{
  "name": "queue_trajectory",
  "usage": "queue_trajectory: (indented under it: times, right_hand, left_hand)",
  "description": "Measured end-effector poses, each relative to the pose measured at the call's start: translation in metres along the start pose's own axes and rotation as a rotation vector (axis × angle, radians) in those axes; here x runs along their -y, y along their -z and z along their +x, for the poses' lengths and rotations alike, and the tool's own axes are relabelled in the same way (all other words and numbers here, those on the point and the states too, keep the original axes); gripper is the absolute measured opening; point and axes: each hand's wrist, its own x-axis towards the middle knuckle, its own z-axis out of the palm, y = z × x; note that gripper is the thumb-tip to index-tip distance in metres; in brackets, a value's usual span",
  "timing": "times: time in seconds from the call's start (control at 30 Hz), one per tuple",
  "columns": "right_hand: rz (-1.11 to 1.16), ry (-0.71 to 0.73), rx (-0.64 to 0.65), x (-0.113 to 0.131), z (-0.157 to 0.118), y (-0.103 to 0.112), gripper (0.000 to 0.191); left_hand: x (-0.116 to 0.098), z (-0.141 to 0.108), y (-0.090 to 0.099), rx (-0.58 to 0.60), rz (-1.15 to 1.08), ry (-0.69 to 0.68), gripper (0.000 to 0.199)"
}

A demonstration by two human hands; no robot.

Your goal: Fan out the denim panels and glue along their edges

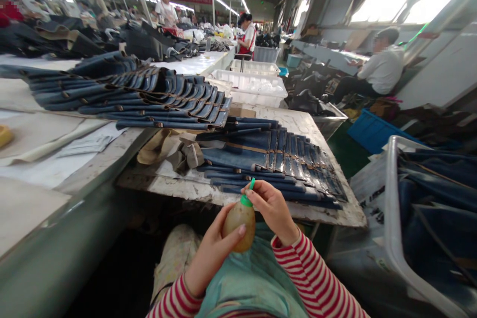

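Note:
A rounded, yellowish squeeze bottle (242, 226) with a green nozzle cap (246, 199) is held upright above my lap. My left hand (219, 238) wraps round its body, thumb across the front. At the top, the fingers of my right hand (269, 203) pinch the green tip. Just beyond my hands, overlapping dark blue leather-like pieces (268, 159) lie fanned out on a worn board. Shiny wet-looking streaks run across their right part. What is inside the bottle cannot be made out clearly.
Another fanned stack of blue pieces (149, 92) lies on the left table. Beige scraps (186, 154) sit on the worn board (331, 216). A grey bin (391, 238) of blue pieces stands close at right. White crates (249, 84) and several people are farther back.

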Motion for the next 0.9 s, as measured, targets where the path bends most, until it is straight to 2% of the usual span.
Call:
queue_trajectory:
  times: [0.17,0.3,0.4,0.5,0.6,0.67,0.73,0.9]
  right_hand:
    - [-0.197,0.062,-0.08,-0.005,-0.001,-0.002,0.022]
    - [-0.25,0.104,-0.126,-0.008,-0.003,-0.002,0.022]
    - [-0.199,0.098,-0.116,-0.005,-0.005,-0.003,0.028]
    - [-0.055,0.058,-0.047,-0.003,-0.007,-0.006,0.031]
    - [0.099,0.03,0.01,-0.005,-0.006,-0.011,0.032]
    - [0.106,0.044,0.027,-0.006,-0.004,-0.012,0.036]
    - [0.034,0.076,0.023,-0.006,-0.002,-0.011,0.044]
    - [-0.197,0.123,-0.1,-0.001,0.0,-0.003,0.054]
  left_hand:
    - [0.013,0.001,-0.003,-0.034,0.192,-0.133,0.059]
    - [0.017,-0.001,-0.007,-0.002,0.15,-0.177,0.059]
    - [0.014,-0.003,-0.009,0.124,0.019,-0.085,0.058]
    - [0.011,-0.002,-0.007,0.261,-0.142,0.031,0.054]
    - [0.013,-0.001,-0.004,0.334,-0.271,0.063,0.055]
    - [0.013,-0.001,-0.003,0.31,-0.292,0.068,0.056]
    - [0.012,-0.003,-0.004,0.234,-0.278,0.063,0.056]
    - [0.005,-0.006,-0.007,0.095,-0.238,0.083,0.055]
